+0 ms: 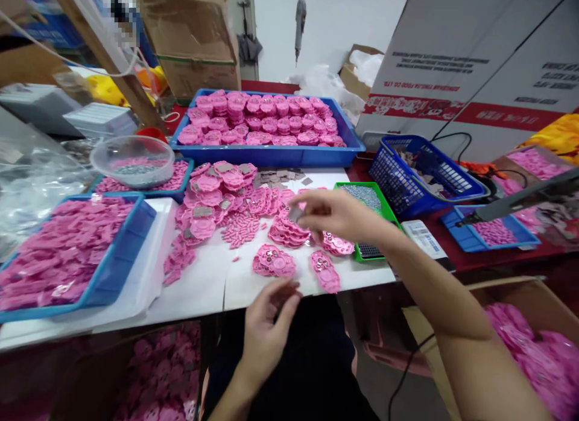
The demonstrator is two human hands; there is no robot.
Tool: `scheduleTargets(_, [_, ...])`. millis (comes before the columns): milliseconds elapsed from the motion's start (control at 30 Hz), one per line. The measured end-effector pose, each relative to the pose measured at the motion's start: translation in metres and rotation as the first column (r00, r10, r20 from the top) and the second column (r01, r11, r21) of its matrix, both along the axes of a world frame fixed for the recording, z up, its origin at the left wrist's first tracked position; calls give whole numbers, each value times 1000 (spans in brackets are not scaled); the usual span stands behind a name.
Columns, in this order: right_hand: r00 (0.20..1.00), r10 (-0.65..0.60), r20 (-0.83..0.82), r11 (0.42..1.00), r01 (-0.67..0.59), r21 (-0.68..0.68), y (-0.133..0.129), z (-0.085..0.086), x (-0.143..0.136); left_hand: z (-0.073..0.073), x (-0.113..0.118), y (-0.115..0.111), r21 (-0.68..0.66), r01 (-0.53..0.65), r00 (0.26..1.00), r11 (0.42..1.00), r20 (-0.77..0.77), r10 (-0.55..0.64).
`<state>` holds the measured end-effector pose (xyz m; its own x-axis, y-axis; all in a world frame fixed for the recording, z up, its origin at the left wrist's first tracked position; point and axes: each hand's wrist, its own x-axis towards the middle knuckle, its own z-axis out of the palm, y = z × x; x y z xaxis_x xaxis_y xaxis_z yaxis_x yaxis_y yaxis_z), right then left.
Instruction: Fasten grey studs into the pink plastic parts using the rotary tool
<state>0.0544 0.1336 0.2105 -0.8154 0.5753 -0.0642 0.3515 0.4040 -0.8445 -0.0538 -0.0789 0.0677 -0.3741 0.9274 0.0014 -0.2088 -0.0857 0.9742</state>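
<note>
Pinched in the fingers of my right hand (332, 213) is a small flat grey square piece (295, 213), held above a pile of pink moulded plastic parts (287, 231). My left hand (269, 324) is at the table's front edge, fingers loosely curled and apart from the thumb, with nothing visible between them. Just beyond it lie a stack of pink parts with shiny metal bits (274, 261) and a single pink part (324, 271). More grey square pieces (280, 177) are scattered behind the piles. Small pink pieces (242, 229) form a heap left of centre.
A long blue tray (266, 155) of stacked pink parts stands at the back. Left is a blue bin (122, 252) of pink pieces, near a clear bowl (131, 161). A green tray (384, 198) of screws and a blue basket (425, 180) stand right. A grey powered screwdriver (520, 198) juts in.
</note>
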Motion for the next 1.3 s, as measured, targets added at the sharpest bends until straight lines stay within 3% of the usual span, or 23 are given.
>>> scheduleTargets(100, [988, -89, -125, 974, 60, -219, -61, -18, 27, 9, -5, 20, 93, -59, 998, 994, -15, 60])
scheduleTargets(200, [964, -222, -145, 921, 158, -356, -92, -35, 36, 16, -2, 31, 131, -88, 993, 987, -64, 97])
scheduleTargets(367, [886, -402, -231, 766, 187, -615, -103, -55, 33, 19, 1, 30, 55, -142, 990, 988, 1, 143])
scheduleTargets(533, [768, -542, -342, 691, 176, -701, -112, -81, 32, 16, -1, 26, 6, -197, 979, 980, 48, 196])
scheduleTargets(733, [733, -572, -368, 703, 208, -680, -122, -101, 29, 13, 6, 25, 45, -154, 983, 987, -97, 158])
scheduleTargets(867, [762, -521, -384, 810, 299, -505, -127, -105, 37, 5, 6, 23, 72, -187, 960, 980, -199, 198])
scheduleTargets(933, [802, -481, -355, 858, 348, -378, -131, -108, 45, 1, 4, 20, 139, -134, 927, 981, -333, 174])
scheduleTargets(1000, [808, -495, -319, 855, 389, -343, -137, -112, 57, -2, 2, 17, 232, 1, 863, 973, -492, 116])
scheduleTargets(1100, [764, -597, -244, 763, 448, -466, -147, -118, 75, -4, 4, 14, 299, 191, 753, 935, -656, 56])
scheduleTargets(1200, [731, -668, -142, 658, 490, -572, -154, -118, 91, -7, 9, 15, 286, 285, 681, 915, -732, 17])
scheduleTargets(1300, [744, -660, -106, 641, 484, -596, -154, -116, 101, -11, 11, 18, 288, 362, 673, 887, -739, -35])
